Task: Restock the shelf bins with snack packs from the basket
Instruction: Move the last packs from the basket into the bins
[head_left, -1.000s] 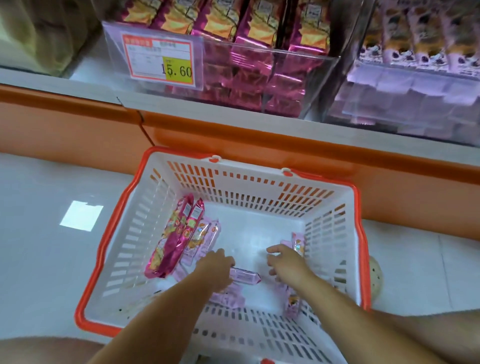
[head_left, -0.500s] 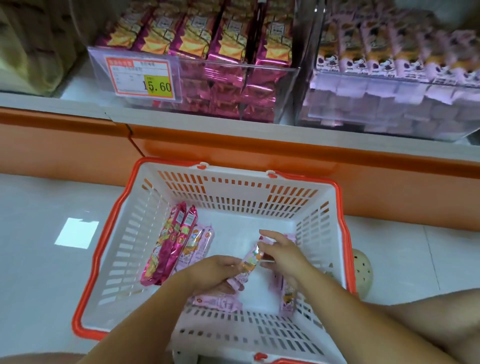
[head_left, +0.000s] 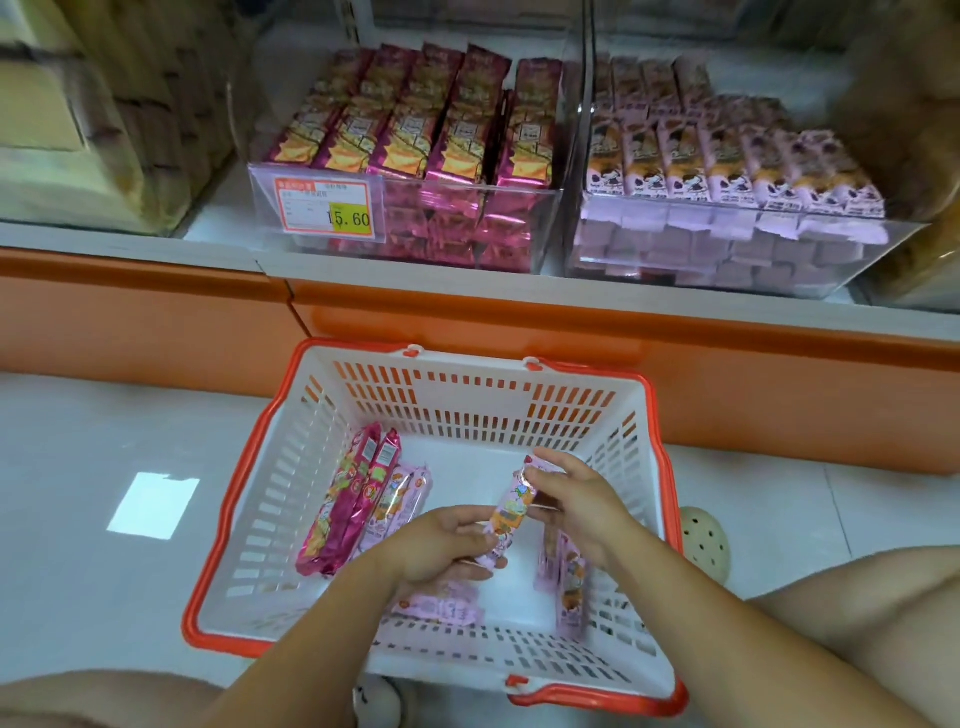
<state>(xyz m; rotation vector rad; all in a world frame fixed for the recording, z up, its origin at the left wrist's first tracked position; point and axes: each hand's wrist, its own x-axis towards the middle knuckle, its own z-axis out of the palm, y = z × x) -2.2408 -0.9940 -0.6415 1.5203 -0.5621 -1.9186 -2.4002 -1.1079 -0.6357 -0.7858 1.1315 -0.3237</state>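
Note:
A white basket with an orange rim (head_left: 470, 400) sits on the floor in front of the shelf. Above its middle, my left hand (head_left: 441, 545) and my right hand (head_left: 576, 499) both grip one light purple snack pack (head_left: 511, 512), held tilted. Two magenta packs (head_left: 353, 499) and two light purple packs (head_left: 397, 501) lie at the basket's left. More light purple packs lie at the front (head_left: 441, 608) and right (head_left: 569, 587). On the shelf stand a clear bin of magenta packs (head_left: 415, 208) and a clear bin of light purple packs (head_left: 727, 228).
An orange shelf base (head_left: 519, 322) runs behind the basket. A price tag reading 15.60 (head_left: 324, 208) hangs on the magenta bin. Other bins flank both sides. My knees show at the lower left and right. A round perforated floor drain (head_left: 704, 540) lies right of the basket.
Both hands have lifted one light purple pack from the basket floor and raised it. My view has tilted up, showing more of the shelf bins.

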